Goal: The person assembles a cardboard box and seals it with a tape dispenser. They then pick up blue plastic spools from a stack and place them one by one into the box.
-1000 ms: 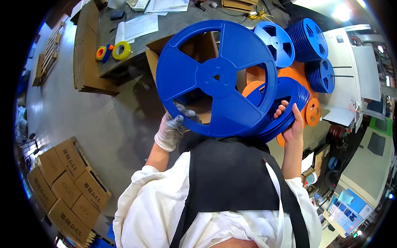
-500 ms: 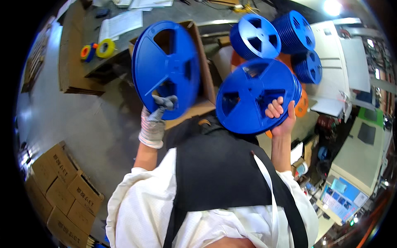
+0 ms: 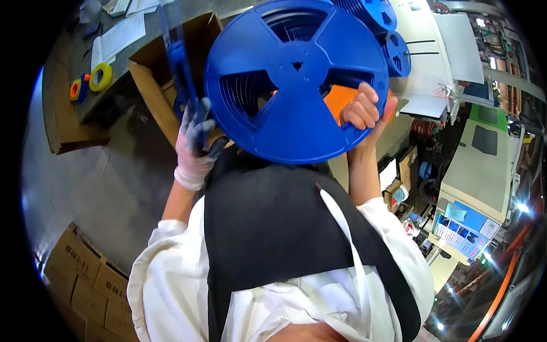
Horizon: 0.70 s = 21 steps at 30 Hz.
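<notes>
Head view: left hand (image 3: 192, 147) is pinching 1 edge-on reel (image 3: 180, 64), which, if tilted, could be snagging the carton (image 3: 152, 104) beyond that grip; right hand (image 3: 363, 115) is clasping the face-on reel (image 3: 296, 91) to its left.

The blue reel (image 3: 179, 56) in the left hand (image 3: 194, 143) has turned, seemingly edge-on.

This looks like a factory workshop with a packing area. A large beige-and-green machine (image 3: 484, 154) stands at the right, with metal framework beyond it. Many matching blue reels (image 3: 296, 111) are gathered near a worktop (image 3: 154, 31) carrying papers (image 3: 119, 37) and tape rolls (image 3: 101, 77). Flattened cardboard (image 3: 67, 114) and piled brown cartons (image 3: 88, 288) stand around a smooth grey floor (image 3: 134, 188).
</notes>
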### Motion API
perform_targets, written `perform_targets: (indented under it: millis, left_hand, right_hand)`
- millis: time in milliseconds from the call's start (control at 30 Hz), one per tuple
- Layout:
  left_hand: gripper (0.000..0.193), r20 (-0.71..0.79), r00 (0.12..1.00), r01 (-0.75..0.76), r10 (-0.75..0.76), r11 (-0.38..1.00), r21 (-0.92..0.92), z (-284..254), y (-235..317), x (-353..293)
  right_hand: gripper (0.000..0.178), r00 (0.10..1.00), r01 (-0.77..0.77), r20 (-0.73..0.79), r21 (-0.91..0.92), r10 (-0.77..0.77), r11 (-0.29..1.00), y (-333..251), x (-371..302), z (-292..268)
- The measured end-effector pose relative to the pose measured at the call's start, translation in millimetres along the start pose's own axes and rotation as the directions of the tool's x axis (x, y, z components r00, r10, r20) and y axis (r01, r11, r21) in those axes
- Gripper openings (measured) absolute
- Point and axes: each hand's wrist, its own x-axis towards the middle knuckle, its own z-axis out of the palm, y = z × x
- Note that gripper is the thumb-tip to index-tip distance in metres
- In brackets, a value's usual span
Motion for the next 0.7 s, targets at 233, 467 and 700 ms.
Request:
perform_targets:
  millis: [233,467,700]
  left_hand:
    - [0.033,0.383,0.841,-0.491,0.382,0.837,0.242,0,13,32]
    - [0.039,0.519,0.803,-0.355,0.294,0.935,0.019,0,17,24]
    - [0.023,0.359,0.662,0.499,-0.658,0.029,-0.866,-21,7,22]
  right_hand:
    - [0.044,0.994,-0.04,-0.099,-0.023,0.038,0.999,4,6,10]
    - [0.054,0.974,-0.097,-0.221,-0.189,0.054,0.977,3,18,13]
    - [0.047,0.767,-0.359,-0.638,-0.509,-0.063,0.782,0,28,5]
